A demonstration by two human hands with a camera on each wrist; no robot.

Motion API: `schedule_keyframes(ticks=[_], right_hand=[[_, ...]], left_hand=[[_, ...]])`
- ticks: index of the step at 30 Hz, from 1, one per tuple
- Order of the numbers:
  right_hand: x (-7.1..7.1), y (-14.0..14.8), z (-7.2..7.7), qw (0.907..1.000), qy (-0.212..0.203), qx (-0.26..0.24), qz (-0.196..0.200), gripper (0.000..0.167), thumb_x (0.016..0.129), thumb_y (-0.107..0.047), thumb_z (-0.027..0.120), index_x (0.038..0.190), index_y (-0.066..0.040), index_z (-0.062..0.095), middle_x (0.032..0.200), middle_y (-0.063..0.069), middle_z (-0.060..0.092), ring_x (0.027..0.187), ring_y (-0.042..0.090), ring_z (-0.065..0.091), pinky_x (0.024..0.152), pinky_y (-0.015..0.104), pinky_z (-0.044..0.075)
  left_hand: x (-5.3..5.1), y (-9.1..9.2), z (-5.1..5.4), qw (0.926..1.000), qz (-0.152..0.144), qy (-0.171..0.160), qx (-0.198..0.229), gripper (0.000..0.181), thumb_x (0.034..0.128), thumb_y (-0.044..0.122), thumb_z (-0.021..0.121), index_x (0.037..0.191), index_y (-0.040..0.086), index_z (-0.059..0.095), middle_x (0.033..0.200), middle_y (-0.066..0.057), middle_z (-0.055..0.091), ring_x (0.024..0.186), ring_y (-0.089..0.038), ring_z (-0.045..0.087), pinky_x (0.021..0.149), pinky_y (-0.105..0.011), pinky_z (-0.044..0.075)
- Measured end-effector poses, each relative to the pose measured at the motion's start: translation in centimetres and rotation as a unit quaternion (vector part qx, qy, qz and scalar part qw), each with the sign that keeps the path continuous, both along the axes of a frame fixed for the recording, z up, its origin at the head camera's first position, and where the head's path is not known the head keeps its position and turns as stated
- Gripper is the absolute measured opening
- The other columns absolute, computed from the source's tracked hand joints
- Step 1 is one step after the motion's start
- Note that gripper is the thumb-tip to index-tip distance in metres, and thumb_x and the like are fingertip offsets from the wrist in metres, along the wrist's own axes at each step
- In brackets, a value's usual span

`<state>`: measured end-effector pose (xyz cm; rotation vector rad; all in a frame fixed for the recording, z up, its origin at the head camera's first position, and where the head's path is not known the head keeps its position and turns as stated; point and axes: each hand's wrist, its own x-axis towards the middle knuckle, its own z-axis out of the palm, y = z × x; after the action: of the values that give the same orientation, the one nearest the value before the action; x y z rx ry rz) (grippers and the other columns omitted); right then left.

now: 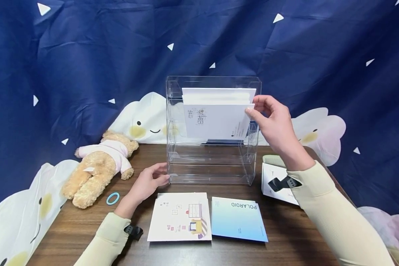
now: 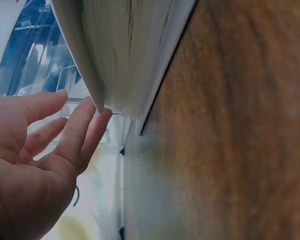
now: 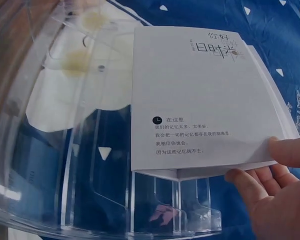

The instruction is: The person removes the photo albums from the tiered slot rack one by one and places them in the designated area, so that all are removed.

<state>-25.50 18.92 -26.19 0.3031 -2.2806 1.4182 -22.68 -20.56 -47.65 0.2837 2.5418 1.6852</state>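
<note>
A clear plastic tiered rack [image 1: 211,179] stands at the back of the table. At its upper tier is a white album [image 1: 216,122] with dark printed characters, its cover apart from the pages behind. My right hand [image 1: 274,120] pinches the album's right edge between thumb and fingers; the right wrist view shows its printed cover [image 3: 190,95] close up. My left hand [image 1: 149,181] is at the rack's lower left corner, fingers loosely bent; whether it touches the rack is hard to tell. In the left wrist view, that hand [image 2: 50,145] appears beside a thick book edge [image 2: 125,55].
In front of the rack lie a white illustrated album [image 1: 176,218] and a blue POLAROID album [image 1: 239,218]. A teddy bear [image 1: 99,166] and a light blue ring [image 1: 113,198] are at left. Under my right forearm are a green comb [image 1: 272,159] and a white booklet [image 1: 269,177].
</note>
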Motion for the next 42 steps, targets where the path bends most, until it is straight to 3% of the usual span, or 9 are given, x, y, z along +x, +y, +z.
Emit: schedule_keyframes(ticks=[8,17,22,27,32,34,39,42], right_hand=[[2.2,1.3,-1.5,0.9999,-0.002,-0.006,0.009,0.033,0.106,-0.016,0.079,0.132,0.001,0.070,0.104,-0.014,0.066,0.100,0.001,0.064,0.091,0.010,0.049],[5.0,3.7,-3.7,0.9997,-0.016,-0.017,-0.007,0.023,0.106,-0.014,0.078,0.127,-0.011,0.069,0.112,-0.015,0.066,0.106,0.003,0.063,0.086,0.007,0.052],[6.4,5.3,-5.0,0.9994,-0.023,-0.022,-0.015,0.022,0.106,-0.011,0.078,0.125,-0.013,0.069,0.107,-0.018,0.068,0.101,0.002,0.065,0.085,0.007,0.053],[8.2,7.4,-6.7,0.9982,-0.035,-0.023,-0.043,0.024,0.105,-0.009,0.079,0.126,-0.015,0.070,0.102,-0.018,0.067,0.095,0.000,0.065,0.082,0.007,0.053],[9.9,9.2,-8.2,0.9971,-0.030,-0.008,-0.070,0.024,0.104,-0.006,0.080,0.125,-0.013,0.071,0.106,-0.019,0.066,0.100,-0.004,0.064,0.083,0.005,0.050],[10.6,9.8,-8.5,0.9964,-0.035,-0.004,-0.077,0.024,0.103,-0.006,0.080,0.124,-0.015,0.072,0.103,-0.019,0.066,0.090,-0.005,0.063,0.074,0.007,0.049],[12.1,11.4,-9.3,0.9947,-0.046,-0.038,-0.084,0.028,0.101,-0.002,0.082,0.120,-0.021,0.074,0.093,-0.020,0.068,0.073,-0.004,0.061,0.058,0.013,0.048],[13.1,12.4,-9.9,0.9927,-0.033,-0.083,-0.080,0.031,0.098,0.006,0.081,0.118,-0.018,0.076,0.091,-0.017,0.071,0.078,-0.004,0.066,0.065,0.008,0.052]], left_hand=[[-0.2,0.1,0.3,1.0000,-0.001,0.003,-0.007,0.056,0.1098,0.010,0.072,0.161,-0.002,0.054,0.147,-0.030,0.069,0.121,-0.035,0.077,0.096,-0.029,0.068],[-0.3,0.2,0.8,0.9998,-0.004,0.005,-0.019,0.056,0.1103,0.010,0.071,0.162,-0.002,0.053,0.148,-0.030,0.068,0.122,-0.035,0.077,0.096,-0.028,0.068],[-0.2,0.2,0.6,0.9999,-0.004,0.001,-0.012,0.057,0.1100,0.011,0.072,0.162,-0.002,0.053,0.148,-0.030,0.068,0.121,-0.035,0.078,0.095,-0.029,0.068],[-0.1,0.3,0.3,1.0000,-0.005,-0.002,-0.005,0.057,0.1097,0.011,0.073,0.162,-0.001,0.053,0.148,-0.029,0.068,0.120,-0.035,0.078,0.096,-0.029,0.068],[0.1,0.2,0.0,1.0000,-0.003,-0.005,-0.002,0.058,0.1092,0.011,0.074,0.162,-0.001,0.053,0.148,-0.029,0.068,0.121,-0.036,0.078,0.095,-0.029,0.068],[0.2,0.1,-0.1,1.0000,-0.003,-0.003,0.000,0.058,0.1092,0.011,0.074,0.162,-0.002,0.053,0.147,-0.029,0.069,0.122,-0.036,0.078,0.095,-0.028,0.068],[0.0,-0.1,-0.3,1.0000,-0.003,0.007,0.001,0.057,0.1087,0.010,0.074,0.161,-0.003,0.054,0.146,-0.029,0.070,0.120,-0.036,0.078,0.094,-0.027,0.068],[-0.2,-0.1,-0.2,0.9999,-0.005,0.012,-0.002,0.057,0.1084,0.011,0.075,0.160,-0.003,0.054,0.145,-0.029,0.071,0.119,-0.035,0.078,0.094,-0.027,0.068]])
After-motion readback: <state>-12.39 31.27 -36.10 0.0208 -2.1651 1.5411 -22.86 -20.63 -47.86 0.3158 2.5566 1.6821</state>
